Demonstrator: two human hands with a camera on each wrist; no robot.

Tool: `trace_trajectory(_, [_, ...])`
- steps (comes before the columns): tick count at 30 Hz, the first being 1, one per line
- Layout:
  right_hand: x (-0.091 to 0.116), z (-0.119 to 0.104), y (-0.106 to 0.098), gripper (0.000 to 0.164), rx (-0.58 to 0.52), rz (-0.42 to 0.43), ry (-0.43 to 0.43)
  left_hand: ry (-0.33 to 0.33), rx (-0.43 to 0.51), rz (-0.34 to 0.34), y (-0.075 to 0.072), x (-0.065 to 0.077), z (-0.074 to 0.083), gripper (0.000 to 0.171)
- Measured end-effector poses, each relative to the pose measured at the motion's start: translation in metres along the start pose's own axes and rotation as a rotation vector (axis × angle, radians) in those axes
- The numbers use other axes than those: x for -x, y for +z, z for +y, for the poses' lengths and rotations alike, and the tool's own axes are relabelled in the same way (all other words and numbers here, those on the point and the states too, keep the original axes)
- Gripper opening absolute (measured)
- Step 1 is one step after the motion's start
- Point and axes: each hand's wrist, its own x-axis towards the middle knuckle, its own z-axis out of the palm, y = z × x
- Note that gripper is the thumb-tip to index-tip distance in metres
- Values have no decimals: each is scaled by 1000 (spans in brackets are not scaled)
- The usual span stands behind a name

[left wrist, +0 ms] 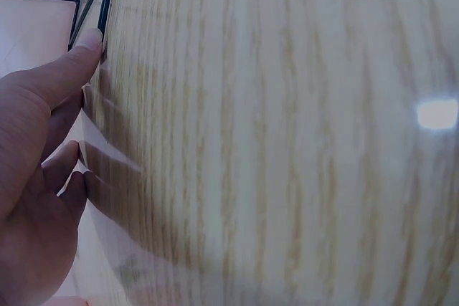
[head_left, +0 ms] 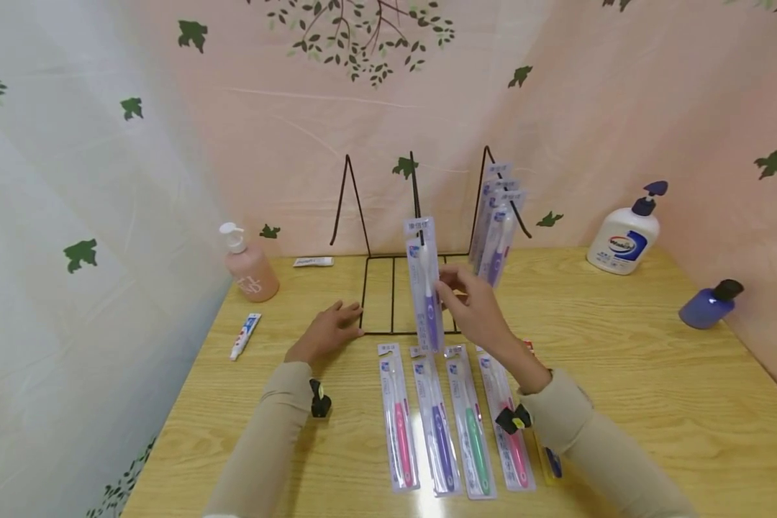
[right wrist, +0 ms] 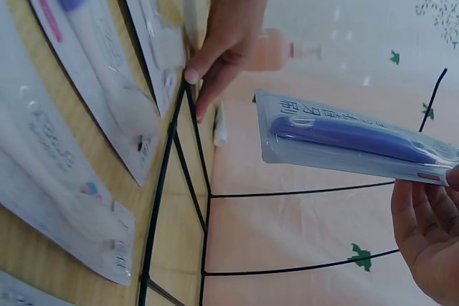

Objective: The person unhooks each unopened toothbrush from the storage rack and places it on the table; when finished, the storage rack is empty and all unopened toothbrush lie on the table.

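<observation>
My right hand (head_left: 473, 302) pinches the right edge of a packaged purple toothbrush (head_left: 430, 309), which hangs upright at the middle prong of a black wire display rack (head_left: 393, 295). In the right wrist view, finger and thumb hold that pack's edge. My left hand (head_left: 326, 332) rests at the rack's front left corner, the thumb touching the wire and fingers extended beside it. Several more packaged toothbrushes (head_left: 497, 244) hang from the right prong. The left prong (head_left: 356, 187) is bare. Whether the prong passes fully through the held pack's hole, I cannot tell.
Several packaged toothbrushes (head_left: 438, 432) lie in a row before the rack, one yellow pack (head_left: 549, 460) partly under my right forearm. A pink pump bottle (head_left: 252, 273) and toothpaste tubes (head_left: 244, 337) stand or lie left; a white pump bottle (head_left: 624, 241) and blue bottle (head_left: 707, 308) are right.
</observation>
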Motion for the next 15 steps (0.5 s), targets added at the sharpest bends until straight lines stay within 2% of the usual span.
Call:
trace_trajectory(4, [13, 7, -2, 25, -16, -10, -67, 7, -11, -3, -1, 0, 1, 56])
trace_trajectory(9, [20, 2, -5, 25, -31, -10, -142, 13, -36, -6, -1, -2, -1, 56])
trace_trajectory(15, [37, 0, -15, 26, 11, 6, -142, 6, -29, -10, 0, 0, 1, 56])
